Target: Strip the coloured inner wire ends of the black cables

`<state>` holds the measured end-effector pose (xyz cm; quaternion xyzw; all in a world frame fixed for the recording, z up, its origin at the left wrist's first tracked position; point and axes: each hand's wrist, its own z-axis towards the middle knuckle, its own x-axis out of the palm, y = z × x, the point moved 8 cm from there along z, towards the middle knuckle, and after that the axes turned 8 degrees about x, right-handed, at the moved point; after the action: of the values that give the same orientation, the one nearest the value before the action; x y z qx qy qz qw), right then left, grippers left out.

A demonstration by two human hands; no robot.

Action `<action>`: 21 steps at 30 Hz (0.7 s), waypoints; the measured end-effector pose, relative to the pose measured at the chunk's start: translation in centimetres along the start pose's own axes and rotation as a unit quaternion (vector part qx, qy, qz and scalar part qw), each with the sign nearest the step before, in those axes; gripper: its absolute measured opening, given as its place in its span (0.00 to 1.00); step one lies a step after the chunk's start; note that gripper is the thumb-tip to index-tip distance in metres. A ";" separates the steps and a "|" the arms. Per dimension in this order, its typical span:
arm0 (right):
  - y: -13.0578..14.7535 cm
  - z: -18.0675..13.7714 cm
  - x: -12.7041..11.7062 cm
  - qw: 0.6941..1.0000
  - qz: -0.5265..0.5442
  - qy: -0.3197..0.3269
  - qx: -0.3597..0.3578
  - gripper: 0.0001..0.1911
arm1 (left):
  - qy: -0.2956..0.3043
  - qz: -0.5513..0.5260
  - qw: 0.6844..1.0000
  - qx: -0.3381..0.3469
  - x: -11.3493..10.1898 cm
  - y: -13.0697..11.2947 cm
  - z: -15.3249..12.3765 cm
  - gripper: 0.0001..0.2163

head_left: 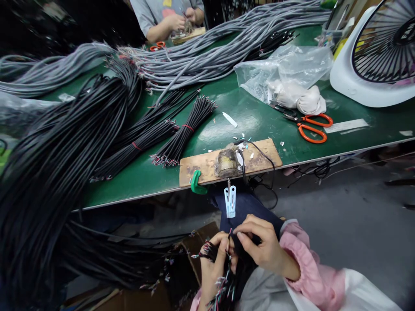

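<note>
Below the table edge, my left hand (213,263) is closed round a bunch of black cables (227,288) whose stripped coloured wire ends stick out. My right hand (262,246) pinches one thin wire at the top of that bunch, fingertips touching the left hand's. Just above them a light blue clip (230,201) hangs from a wooden board (197,166) clamped to the table edge, with a brown block (227,163) on it.
On the green table (256,121) lie a large heap of black cables (65,147), tied bundles (186,129), grey cables (210,56), orange scissors (311,126), a plastic bag (288,73) and a white fan (376,56). Another person (168,17) works at the far side. A cardboard box (194,246) stands below.
</note>
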<state>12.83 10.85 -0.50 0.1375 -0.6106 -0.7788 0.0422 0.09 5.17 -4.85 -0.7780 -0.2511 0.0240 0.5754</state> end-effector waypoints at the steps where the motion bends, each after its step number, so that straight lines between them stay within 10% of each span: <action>1: 0.1 -0.1 -0.3 1.000 -0.007 -0.023 -0.004 0.08 | -0.002 0.002 1.000 -0.004 0.0 0.0 0.0 0.22; 15: 2.5 -1.7 -0.2 0.977 -0.155 -0.069 -0.130 0.18 | -0.024 0.043 0.998 0.035 -0.1 -0.6 0.0 0.22; 21: 1.0 0.2 -0.7 0.997 0.042 -0.066 -0.026 0.08 | -0.016 0.056 0.998 0.026 -0.1 -0.3 -0.1 0.21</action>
<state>13.38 11.00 0.62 0.0589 -0.5967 -0.7994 0.0382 -0.03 5.09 -4.52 -0.7755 -0.2154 0.0751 0.5887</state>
